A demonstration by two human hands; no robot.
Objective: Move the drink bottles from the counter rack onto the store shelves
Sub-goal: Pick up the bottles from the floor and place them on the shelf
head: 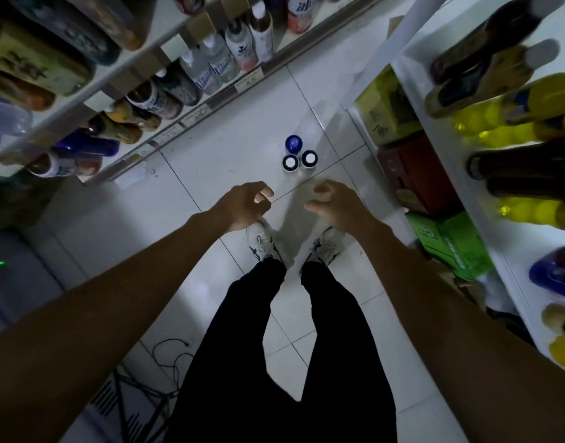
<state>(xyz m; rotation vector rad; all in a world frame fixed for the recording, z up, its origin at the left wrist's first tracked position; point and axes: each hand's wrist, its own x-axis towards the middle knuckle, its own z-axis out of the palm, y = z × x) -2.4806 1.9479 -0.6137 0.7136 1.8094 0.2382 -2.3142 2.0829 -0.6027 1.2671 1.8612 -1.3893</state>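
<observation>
Drink bottles (290,162), three of them, stand upright on the floor (236,148) in a tight cluster, touching one another. I see them from straight above, so mostly caps: one blue-capped bottle (293,143) at the far side and two white-capped ones nearer to me. They sit out in the aisle ahead of my shoes (260,241), between the two shelf units and apart from both.

My left hand (243,204) and my right hand (334,203) hang in the air on my side of the cluster, neither touching it. The fingers of both are loosely curled and neither holds anything.

The floor is pale glossy tile with thin dark joints, one joint running just under the bottles. Along my left runs a shelf (191,123) with price tags on its front rail and a row of mixed bottles, clear, brown and blue. On my right a white shelf (517,238) carries yellow, dark and blue bottles. Below it on the floor sit a yellow-green carton (383,113), a red carton (415,174) and a green carton (450,244) in a line. Black cables (169,356) trail over the tiles by my left leg, and a small green light (0,263) glows on a grey unit at the far left.
</observation>
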